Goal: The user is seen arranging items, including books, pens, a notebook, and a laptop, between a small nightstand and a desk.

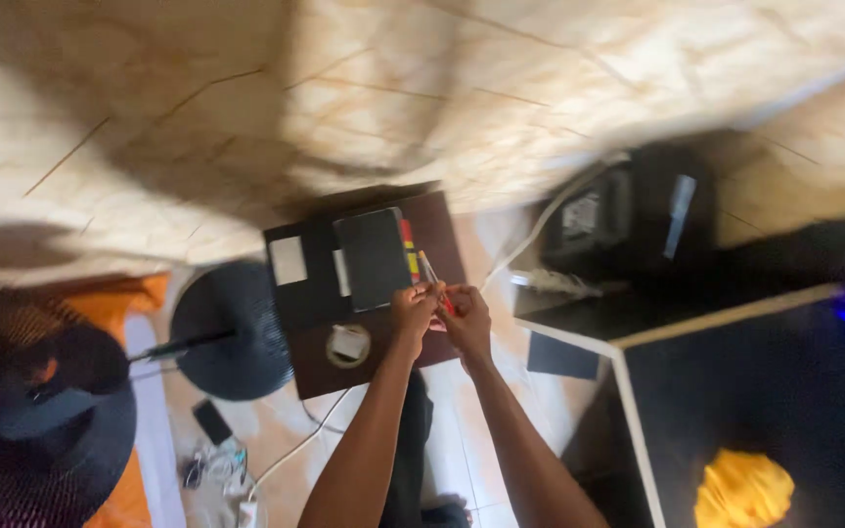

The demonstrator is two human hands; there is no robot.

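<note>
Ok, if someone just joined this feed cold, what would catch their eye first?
Probably the two hands meeting mid-frame over a small dark table: the left hand and right hand pinch a thin pen-like stick beside a dark notebook. Next, the black fan at lower left and the yellow cloth at lower right.

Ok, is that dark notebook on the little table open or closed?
Closed. The dark notebook lies flat on the brown table, only its cover showing, no pages visible.
</note>
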